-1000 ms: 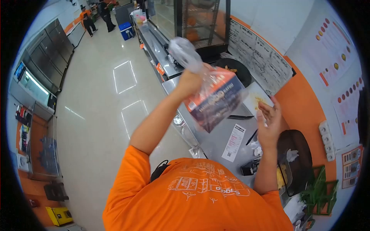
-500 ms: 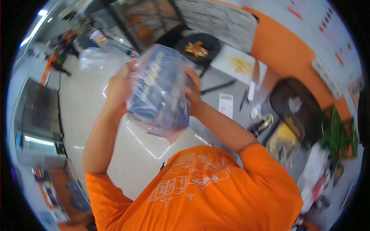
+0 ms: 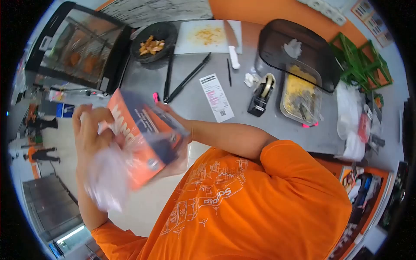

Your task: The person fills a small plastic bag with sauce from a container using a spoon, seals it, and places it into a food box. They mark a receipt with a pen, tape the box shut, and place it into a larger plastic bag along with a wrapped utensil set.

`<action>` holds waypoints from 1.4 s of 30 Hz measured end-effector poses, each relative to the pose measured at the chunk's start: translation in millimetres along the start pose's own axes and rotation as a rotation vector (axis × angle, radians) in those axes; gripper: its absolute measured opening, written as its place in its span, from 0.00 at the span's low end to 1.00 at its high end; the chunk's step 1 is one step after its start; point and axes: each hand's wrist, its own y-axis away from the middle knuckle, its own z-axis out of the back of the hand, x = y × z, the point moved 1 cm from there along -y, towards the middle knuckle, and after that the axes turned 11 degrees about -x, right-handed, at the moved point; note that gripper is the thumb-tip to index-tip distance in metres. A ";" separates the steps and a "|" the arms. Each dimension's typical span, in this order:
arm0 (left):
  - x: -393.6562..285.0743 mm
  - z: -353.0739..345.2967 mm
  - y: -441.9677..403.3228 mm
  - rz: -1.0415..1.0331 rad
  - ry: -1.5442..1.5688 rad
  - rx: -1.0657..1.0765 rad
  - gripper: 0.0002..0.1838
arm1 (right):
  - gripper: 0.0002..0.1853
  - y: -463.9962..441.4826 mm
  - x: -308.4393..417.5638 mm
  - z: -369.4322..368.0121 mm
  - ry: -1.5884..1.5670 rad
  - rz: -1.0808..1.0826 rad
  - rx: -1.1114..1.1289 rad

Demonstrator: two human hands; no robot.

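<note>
An orange and navy cardboard box [image 3: 149, 125] is held up in front of my body at the left. My right hand [image 3: 175, 119] grips it from its far right side, with most of the fingers hidden behind it. My left hand [image 3: 93, 130] has its fingers curled around the gathered part of a clear plastic bag [image 3: 108, 180] at the box's left side. The bag's loose end hangs down, blurred, below that hand. Some clear film also shows against the orange face of the box.
On the grey counter are a dark bowl of fried pieces [image 3: 151, 45], a cutting board [image 3: 190, 43] with a knife [image 3: 232, 45], black tongs [image 3: 186, 78], a receipt [image 3: 216, 97], a tape dispenser [image 3: 262, 95] and a tub of yellow food [image 3: 299, 97]. A glass display case [image 3: 82, 47] stands at left.
The box has turned from its blue face to its orange side and moved lower left. My left hand has shifted from the box's side to the bag. The view has swung toward the counter.
</note>
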 end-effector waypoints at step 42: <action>-65.2 -337.1 111.7 1.241 0.397 -0.179 0.24 | 0.17 666.6 61.1 167.6 2.133 0.825 -1.926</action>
